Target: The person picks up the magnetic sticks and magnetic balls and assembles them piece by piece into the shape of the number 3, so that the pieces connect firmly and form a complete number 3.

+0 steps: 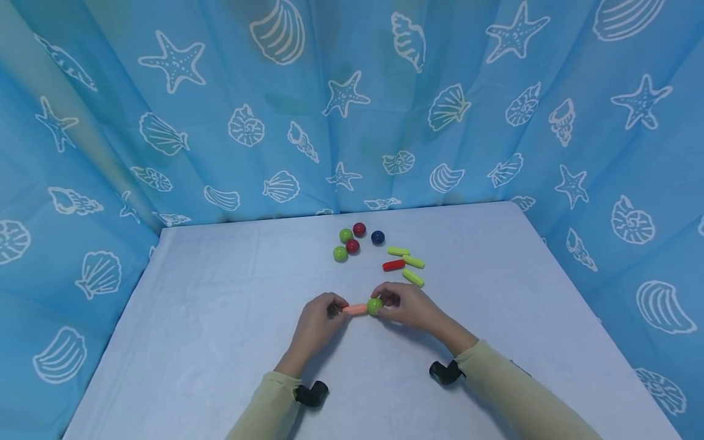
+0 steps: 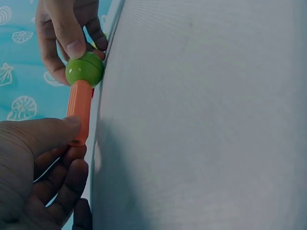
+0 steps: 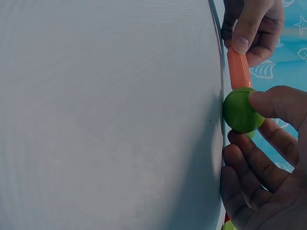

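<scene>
Near the middle of the table, my left hand (image 1: pixel 319 321) pinches one end of an orange ribbed stick (image 1: pixel 355 309) between thumb and fingers. A green ball (image 1: pixel 374 305) meets the stick's other end, and my right hand (image 1: pixel 409 305) holds it with thumb and fingertips. In the left wrist view the orange stick (image 2: pixel 80 108) runs straight up to the green ball (image 2: pixel 85 69), the two touching. From the right wrist, the green ball (image 3: pixel 243 110) shows a thin seam line under the thumb. Whether the stick enters the ball cannot be made out.
Beyond the hands lie green balls (image 1: pixel 340 253), red balls (image 1: pixel 359 230) and a dark blue ball (image 1: pixel 377 238). To their right are several yellow-green sticks (image 1: pixel 413 277) and a red stick (image 1: pixel 393 265). A white cloth covers the table (image 1: pixel 220 293); a blue shell-print curtain (image 1: pixel 220 140) hangs behind.
</scene>
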`<control>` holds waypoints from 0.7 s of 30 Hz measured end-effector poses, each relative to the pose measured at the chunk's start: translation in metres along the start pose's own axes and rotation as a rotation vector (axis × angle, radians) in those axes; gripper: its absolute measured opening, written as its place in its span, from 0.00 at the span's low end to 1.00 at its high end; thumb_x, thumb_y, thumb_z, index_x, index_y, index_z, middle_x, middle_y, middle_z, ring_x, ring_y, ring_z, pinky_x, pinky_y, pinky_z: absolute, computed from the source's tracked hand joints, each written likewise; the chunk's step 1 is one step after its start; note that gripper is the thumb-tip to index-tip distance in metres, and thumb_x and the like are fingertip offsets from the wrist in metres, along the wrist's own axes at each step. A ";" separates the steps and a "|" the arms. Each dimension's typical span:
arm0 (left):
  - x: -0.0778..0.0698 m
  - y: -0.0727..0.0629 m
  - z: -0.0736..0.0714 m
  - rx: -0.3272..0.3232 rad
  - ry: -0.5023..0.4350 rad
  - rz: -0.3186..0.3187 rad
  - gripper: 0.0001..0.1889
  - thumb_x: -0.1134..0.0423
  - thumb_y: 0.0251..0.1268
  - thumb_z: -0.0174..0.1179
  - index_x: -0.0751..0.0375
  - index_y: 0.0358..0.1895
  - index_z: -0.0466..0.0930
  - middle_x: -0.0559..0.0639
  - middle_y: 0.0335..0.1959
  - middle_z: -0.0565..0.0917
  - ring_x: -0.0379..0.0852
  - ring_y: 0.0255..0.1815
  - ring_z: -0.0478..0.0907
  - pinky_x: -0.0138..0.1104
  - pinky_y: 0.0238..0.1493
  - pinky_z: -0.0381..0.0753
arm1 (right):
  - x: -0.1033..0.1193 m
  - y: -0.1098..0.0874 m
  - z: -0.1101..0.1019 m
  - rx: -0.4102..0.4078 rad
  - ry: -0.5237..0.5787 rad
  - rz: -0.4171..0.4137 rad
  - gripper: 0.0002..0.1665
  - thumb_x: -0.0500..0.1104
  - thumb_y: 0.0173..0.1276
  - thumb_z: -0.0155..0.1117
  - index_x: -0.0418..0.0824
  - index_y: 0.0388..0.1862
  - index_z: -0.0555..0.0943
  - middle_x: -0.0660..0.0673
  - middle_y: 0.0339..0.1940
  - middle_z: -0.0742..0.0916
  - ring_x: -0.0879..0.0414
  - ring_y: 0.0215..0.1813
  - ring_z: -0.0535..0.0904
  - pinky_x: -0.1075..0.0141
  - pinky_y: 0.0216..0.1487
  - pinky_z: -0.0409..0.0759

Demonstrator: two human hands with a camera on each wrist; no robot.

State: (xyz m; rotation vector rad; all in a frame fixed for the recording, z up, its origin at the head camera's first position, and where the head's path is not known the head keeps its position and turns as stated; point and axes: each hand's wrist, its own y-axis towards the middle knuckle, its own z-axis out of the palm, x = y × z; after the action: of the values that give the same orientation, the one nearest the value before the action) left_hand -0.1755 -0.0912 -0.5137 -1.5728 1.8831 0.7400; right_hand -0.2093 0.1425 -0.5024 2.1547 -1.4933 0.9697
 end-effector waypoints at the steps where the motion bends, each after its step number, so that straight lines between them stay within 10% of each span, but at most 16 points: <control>1: 0.000 0.000 0.000 0.000 0.003 -0.001 0.06 0.62 0.65 0.70 0.53 0.43 0.86 0.43 0.36 0.82 0.42 0.37 0.76 0.38 0.43 0.77 | 0.000 0.000 0.000 -0.002 0.003 -0.002 0.17 0.44 0.62 0.76 0.53 0.49 0.84 0.58 0.38 0.84 0.61 0.43 0.79 0.63 0.50 0.79; 21: -0.002 -0.001 -0.001 -0.012 -0.002 -0.025 0.07 0.62 0.64 0.70 0.54 0.43 0.86 0.44 0.37 0.82 0.42 0.38 0.76 0.39 0.44 0.78 | -0.003 -0.006 0.004 -0.023 0.035 -0.052 0.20 0.44 0.63 0.76 0.53 0.53 0.83 0.58 0.47 0.85 0.60 0.48 0.80 0.60 0.56 0.80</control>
State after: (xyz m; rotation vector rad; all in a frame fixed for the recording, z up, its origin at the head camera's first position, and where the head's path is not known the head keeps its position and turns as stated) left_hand -0.1744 -0.0905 -0.5112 -1.5996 1.8574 0.7434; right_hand -0.2035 0.1445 -0.5068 2.1380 -1.4181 0.9629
